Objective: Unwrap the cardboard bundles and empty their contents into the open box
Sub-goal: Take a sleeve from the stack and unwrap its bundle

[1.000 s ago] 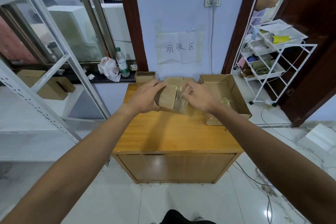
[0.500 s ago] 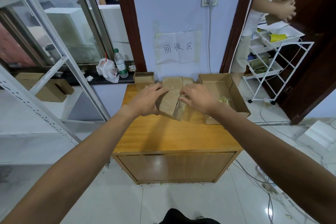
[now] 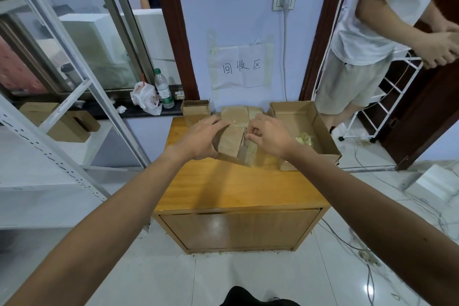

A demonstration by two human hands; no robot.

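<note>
I see left hand [image 3: 201,138] gripping cardboard bundle [image 3: 229,140] on table [image 3: 236,186], right hand [image 3: 269,135] pinching at its seam; open box [image 3: 323,131] just right.

Brown cardboard bundle [image 3: 231,143]: matt kraft board, creased, with a rough torn edge at the split.
Open brown cardboard box [image 3: 325,131]: same matt board with raw-cut walls. The pale yellow-green scraps [image 3: 305,138] inside are translucent and shiny, and look like plastic.
Orange-brown wooden bench [image 3: 236,181]: grain visible, varnished, semi-gloss top.
White floor tiles [image 3: 154,278]: smooth, high gloss, showing a bright reflected spot.
White wire rack [image 3: 387,107]: painted metal, smooth.
Clear plastic bottle [image 3: 162,87]: glossy, green label.
White plastic bag [image 3: 144,98]: thin and crinkled, with a slight sheen.
White paper sign [image 3: 242,67]: matt sheet under wrinkled clear film.
</note>
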